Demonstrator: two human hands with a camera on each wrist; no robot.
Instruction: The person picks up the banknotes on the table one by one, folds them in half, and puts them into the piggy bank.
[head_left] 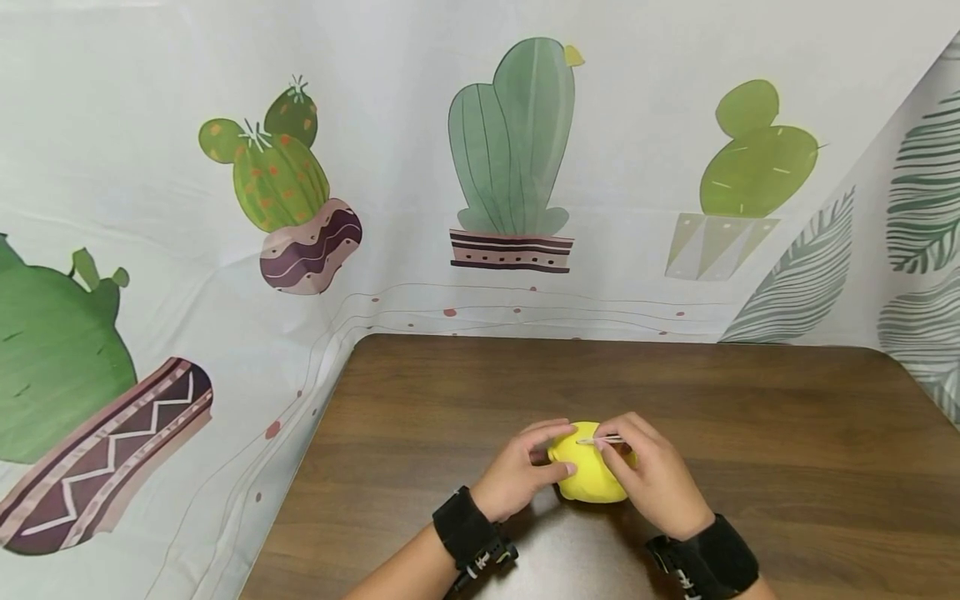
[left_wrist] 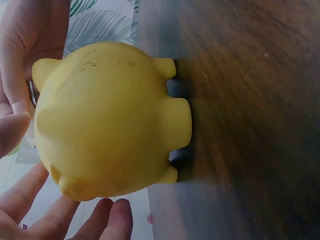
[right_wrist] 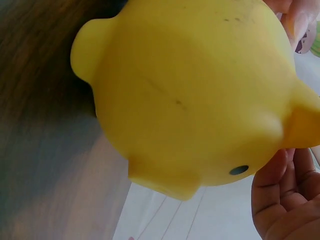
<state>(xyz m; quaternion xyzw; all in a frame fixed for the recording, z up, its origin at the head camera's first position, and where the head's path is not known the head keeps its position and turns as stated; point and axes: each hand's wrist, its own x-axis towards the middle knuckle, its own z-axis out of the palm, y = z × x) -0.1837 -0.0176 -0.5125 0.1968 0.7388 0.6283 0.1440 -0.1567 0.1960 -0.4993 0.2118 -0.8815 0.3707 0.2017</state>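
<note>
A round yellow piggy bank [head_left: 588, 483] stands on its stubby feet on the table. My left hand [head_left: 517, 471] steadies it, thumb on the near side and fingers on the far side. In the left wrist view those fingers [left_wrist: 50, 217] curve by its end. Over its top, my right hand [head_left: 656, 475] pinches a thin pale folded strip [head_left: 592, 440] between thumb and fingers. The strip's tip lies at the top of the bank; whether it enters a slot I cannot tell. A dark eye [right_wrist: 239, 170] and faint smudges show on the bank in the right wrist view.
The brown wooden table [head_left: 450, 392] reaches back to a white cloth [head_left: 397, 167] printed with cacti and leaves. Black straps [head_left: 467, 527] with small cameras are worn on both wrists.
</note>
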